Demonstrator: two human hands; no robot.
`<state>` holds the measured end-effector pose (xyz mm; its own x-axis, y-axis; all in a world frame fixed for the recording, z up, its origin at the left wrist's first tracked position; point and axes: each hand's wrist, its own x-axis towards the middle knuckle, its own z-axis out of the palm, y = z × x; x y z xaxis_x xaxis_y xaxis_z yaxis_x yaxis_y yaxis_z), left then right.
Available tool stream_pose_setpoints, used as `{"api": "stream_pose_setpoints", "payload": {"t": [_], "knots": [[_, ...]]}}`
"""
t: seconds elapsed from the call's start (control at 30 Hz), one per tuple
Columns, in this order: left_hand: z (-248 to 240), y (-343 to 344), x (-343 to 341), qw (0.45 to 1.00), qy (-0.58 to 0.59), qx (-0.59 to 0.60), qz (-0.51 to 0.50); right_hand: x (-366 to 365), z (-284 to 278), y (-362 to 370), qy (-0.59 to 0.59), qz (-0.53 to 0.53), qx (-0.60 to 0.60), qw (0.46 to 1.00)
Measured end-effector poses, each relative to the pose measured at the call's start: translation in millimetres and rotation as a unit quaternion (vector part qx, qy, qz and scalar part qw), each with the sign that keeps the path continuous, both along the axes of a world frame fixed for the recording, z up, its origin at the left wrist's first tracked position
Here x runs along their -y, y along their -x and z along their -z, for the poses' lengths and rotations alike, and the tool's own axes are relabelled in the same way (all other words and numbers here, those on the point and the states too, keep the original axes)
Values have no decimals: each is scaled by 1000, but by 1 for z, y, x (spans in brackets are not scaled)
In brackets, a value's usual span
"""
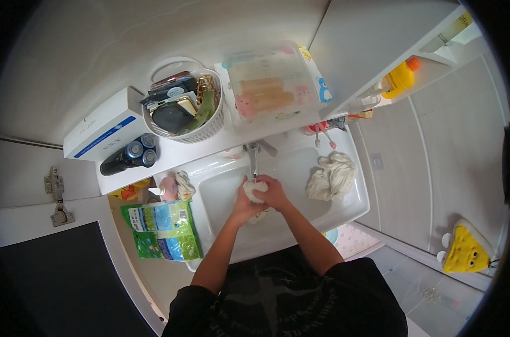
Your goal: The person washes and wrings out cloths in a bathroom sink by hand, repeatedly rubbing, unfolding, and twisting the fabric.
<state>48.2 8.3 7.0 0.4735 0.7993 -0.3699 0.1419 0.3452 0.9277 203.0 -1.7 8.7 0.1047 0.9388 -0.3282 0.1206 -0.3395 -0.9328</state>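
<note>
Over the basin of the white sink (215, 216), my left hand (244, 208) and my right hand (275, 194) are closed together around a wet-looking, bunched white cloth (257, 190). It is held just below the spout of the chrome faucet (254, 162). Part of the white fabric hangs beneath my hands, low in the basin. Which kind of cloth it is, the folds do not show. On the sink's right side lies a larger crumpled white cloth (332, 177), apart from my hands.
Behind the sink, a shelf bears a white basket (201, 132) of small items, a clear lidded box (271, 78), an electric shaver (128, 154) and a white carton (103, 123). At left lie a pink pump bottle (168, 188) and a green packet (162, 230). Toothbrushes (325, 135) stand at right.
</note>
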Motion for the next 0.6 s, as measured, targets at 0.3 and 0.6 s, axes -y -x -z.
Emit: {"api": "stream_pose_setpoints", "payload": {"t": [0.3, 0.6], "knots": [[30, 14, -18, 999, 12, 40, 19, -20, -20, 24, -218, -18, 209, 953], [15, -4, -29, 933, -95, -291, 192, -23, -12, 27, 26, -57, 316, 947]]}}
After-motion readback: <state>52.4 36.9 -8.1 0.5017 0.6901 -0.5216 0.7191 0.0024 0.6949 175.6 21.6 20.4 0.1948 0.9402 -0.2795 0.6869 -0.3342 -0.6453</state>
